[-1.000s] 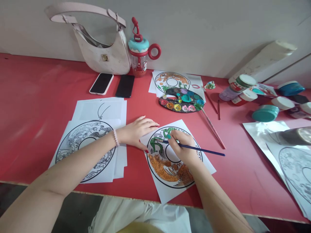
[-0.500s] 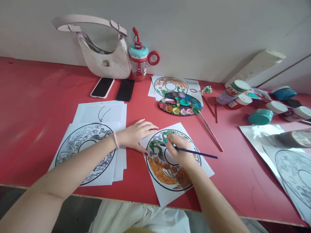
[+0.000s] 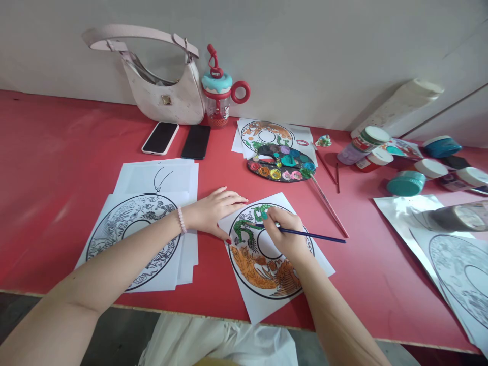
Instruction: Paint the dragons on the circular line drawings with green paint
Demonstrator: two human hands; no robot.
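Observation:
My right hand (image 3: 285, 231) grips a dark blue paintbrush (image 3: 316, 236), its tip on the green dragon of the drawing sheet (image 3: 249, 305) in front of me. That sheet has a ring design with a green dragon above and an orange phoenix below. My left hand (image 3: 213, 213) lies flat with its fingers spread, the thumb touching the sheet's left edge and the fingertips near its upper left corner. Under my left forearm is a stack of uncoloured ring drawings (image 3: 183, 254). Beyond my right hand sits a black palette (image 3: 263, 175) with several paint colours.
A pink-handled brush (image 3: 331, 207) rests on the palette's edge. Behind are a painted sheet (image 3: 238, 142), two phones (image 3: 160, 138), a white handbag (image 3: 168, 107) and a cup (image 3: 218, 104). To the right stand paint jars (image 3: 406, 183), a bottle (image 3: 457, 217) and another drawing (image 3: 461, 269).
My right hand has moved slightly right and up with the paintbrush, its tip shifting a little right along the dragon. My left hand has stayed in place.

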